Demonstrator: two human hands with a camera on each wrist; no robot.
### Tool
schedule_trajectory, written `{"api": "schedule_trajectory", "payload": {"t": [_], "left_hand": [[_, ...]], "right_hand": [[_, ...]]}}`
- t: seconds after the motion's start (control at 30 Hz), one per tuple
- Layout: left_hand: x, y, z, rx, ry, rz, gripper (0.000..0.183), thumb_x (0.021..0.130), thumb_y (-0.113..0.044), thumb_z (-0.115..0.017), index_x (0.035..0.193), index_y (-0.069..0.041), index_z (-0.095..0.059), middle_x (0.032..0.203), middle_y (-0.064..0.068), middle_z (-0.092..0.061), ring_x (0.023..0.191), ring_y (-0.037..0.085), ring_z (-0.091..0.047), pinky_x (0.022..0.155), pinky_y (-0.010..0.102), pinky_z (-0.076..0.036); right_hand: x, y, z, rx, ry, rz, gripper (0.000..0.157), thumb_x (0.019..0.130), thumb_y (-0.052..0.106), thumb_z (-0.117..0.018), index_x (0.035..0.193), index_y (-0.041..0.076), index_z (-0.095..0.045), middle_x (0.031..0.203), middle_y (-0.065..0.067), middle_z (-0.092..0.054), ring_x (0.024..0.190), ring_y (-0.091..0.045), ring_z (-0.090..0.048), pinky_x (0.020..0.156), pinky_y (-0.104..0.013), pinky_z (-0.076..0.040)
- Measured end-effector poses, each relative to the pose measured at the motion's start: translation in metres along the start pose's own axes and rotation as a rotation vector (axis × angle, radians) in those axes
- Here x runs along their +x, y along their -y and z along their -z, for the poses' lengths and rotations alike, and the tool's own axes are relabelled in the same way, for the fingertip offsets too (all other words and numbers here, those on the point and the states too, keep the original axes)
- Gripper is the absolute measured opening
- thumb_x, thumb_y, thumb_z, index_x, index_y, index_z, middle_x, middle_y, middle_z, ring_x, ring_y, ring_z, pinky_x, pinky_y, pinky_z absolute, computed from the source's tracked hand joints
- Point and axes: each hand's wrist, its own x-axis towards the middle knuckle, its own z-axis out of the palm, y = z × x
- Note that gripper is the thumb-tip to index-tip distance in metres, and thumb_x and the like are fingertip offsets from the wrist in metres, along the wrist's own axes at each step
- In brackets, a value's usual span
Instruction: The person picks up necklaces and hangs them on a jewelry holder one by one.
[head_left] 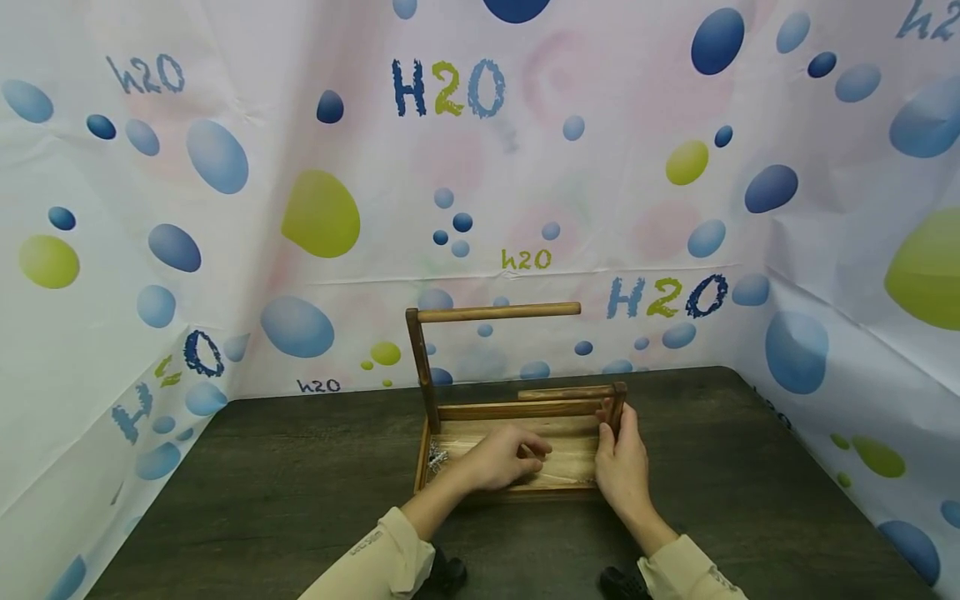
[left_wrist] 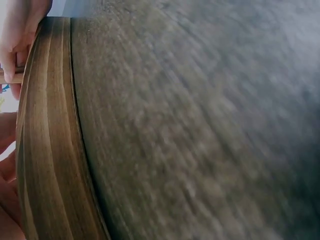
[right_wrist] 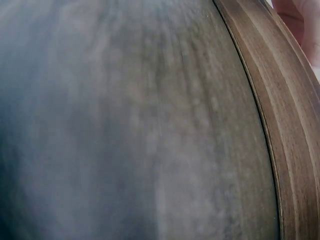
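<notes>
A shallow wooden tray [head_left: 517,492] rests on the table, and its front wall [left_wrist: 50,130] fills the left side of the left wrist view. At its left back corner stands a tall wooden post [head_left: 422,367] with a rod [head_left: 498,312] sticking out rightward. A shorter wooden post [head_left: 617,407] at the right carries another rod [head_left: 566,392] pointing left. My right hand [head_left: 624,462] grips the shorter post, thumb in front. Over the tray floor my left hand [head_left: 506,457] bends its fingers; whether something small sits between them is hidden. Small metal pieces [head_left: 437,457] lie in the tray's left end.
The dark wood-grain table [head_left: 315,483] extends on both sides of the tray. A white sheet printed with blue and green drops [head_left: 465,167] hangs behind and at both sides. Dark objects [head_left: 447,575] show at the table's near edge.
</notes>
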Motion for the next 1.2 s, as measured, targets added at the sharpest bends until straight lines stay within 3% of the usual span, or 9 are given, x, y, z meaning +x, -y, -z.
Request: {"api": "schedule_trajectory", "payload": {"t": [0.6, 1.03, 1.2], "left_hand": [[0.014, -0.004, -0.016, 0.030, 0.043, -0.004, 0.022, 0.096, -0.013, -0.070, 0.117, -0.007, -0.075, 0.106, -0.005, -0.073, 0.088, 0.001, -0.064, 0.077, 0.021, -0.052], [0.023, -0.007, -0.021, 0.062, 0.086, -0.051, 0.010, 0.093, -0.010, -0.074, 0.099, -0.010, -0.081, 0.095, -0.006, -0.076, 0.079, -0.003, -0.063, 0.070, 0.015, -0.050], [0.025, -0.009, -0.021, 0.056, 0.107, -0.039, 0.009, 0.092, -0.006, -0.074, 0.094, -0.009, -0.082, 0.093, -0.005, -0.076, 0.078, -0.003, -0.064, 0.071, 0.014, -0.050]], "right_hand": [[0.001, 0.000, 0.001, 0.016, 0.021, -0.010, 0.037, 0.107, 0.002, -0.042, 0.144, 0.001, -0.038, 0.132, -0.025, -0.058, 0.126, -0.041, -0.052, 0.101, -0.058, -0.041], [0.001, -0.001, 0.000, 0.031, 0.007, 0.010, 0.035, 0.106, 0.001, -0.042, 0.141, 0.001, -0.041, 0.130, -0.022, -0.060, 0.125, -0.040, -0.053, 0.099, -0.055, -0.042], [0.001, -0.001, 0.000, 0.033, 0.008, 0.007, 0.035, 0.106, 0.000, -0.042, 0.141, 0.000, -0.040, 0.130, -0.023, -0.059, 0.125, -0.040, -0.053, 0.098, -0.055, -0.043]]}}
